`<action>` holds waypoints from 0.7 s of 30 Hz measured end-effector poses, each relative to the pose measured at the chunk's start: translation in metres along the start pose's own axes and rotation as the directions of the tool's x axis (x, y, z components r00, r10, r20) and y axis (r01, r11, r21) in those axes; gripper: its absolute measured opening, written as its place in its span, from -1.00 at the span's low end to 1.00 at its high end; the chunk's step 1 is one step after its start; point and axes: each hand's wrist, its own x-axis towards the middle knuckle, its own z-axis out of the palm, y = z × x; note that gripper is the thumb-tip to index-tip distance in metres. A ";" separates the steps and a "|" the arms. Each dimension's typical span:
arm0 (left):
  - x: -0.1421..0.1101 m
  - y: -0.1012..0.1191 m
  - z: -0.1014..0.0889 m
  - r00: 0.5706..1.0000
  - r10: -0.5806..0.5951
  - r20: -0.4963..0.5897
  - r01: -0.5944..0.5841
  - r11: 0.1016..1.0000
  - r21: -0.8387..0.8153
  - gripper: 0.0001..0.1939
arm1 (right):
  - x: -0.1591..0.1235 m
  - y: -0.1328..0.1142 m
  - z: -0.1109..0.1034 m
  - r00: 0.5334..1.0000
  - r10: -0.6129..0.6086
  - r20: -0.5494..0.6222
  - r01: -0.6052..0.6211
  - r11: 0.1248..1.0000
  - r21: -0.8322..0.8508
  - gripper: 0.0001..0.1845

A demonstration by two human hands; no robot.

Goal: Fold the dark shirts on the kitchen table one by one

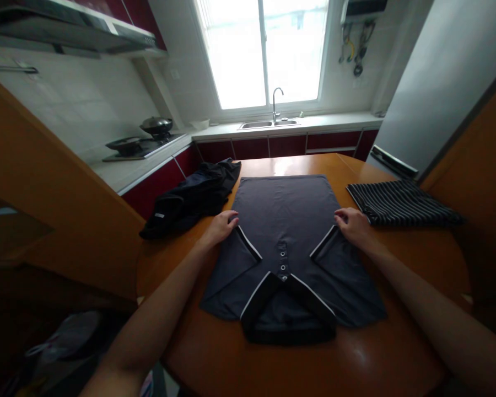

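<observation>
A dark grey polo shirt (285, 209) lies flat, its black collar with white trim towards me and its hem at the far side. Both sleeves are laid inward over the front, and a short row of buttons runs down from the collar. My left hand (222, 227) is closed at the shirt's left side, pinching the fabric by the end of the sleeve cuff. Across from it, my right hand (353, 226) pinches the right side beside the other cuff. The fingertips partly hide the cloth they grip.
The shirt rests on an orange-brown wooden table (417, 264). Crumpled black clothing (190, 196) lies at the table's left edge, and a folded black striped garment (400, 204) at the right. Beyond are a sink (268, 124), a stove with pans (144, 146) and a fridge (438, 82).
</observation>
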 end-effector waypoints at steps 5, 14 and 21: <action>-0.001 0.005 0.004 1.000 -0.002 -0.019 0.002 0.999 0.033 -0.53 | -0.003 0.001 0.002 1.000 0.012 -0.020 -0.012 1.000 0.016 -0.64; -0.011 0.008 0.028 0.994 0.053 0.096 -0.066 0.988 0.138 -0.42 | -0.002 -0.003 0.008 0.998 0.044 -0.051 -0.037 0.991 0.127 -0.50; 0.004 0.001 0.000 0.990 0.045 -0.136 -0.047 0.999 -0.014 -0.47 | 0.004 0.002 -0.008 0.975 0.136 -0.175 -0.098 0.972 0.212 -0.49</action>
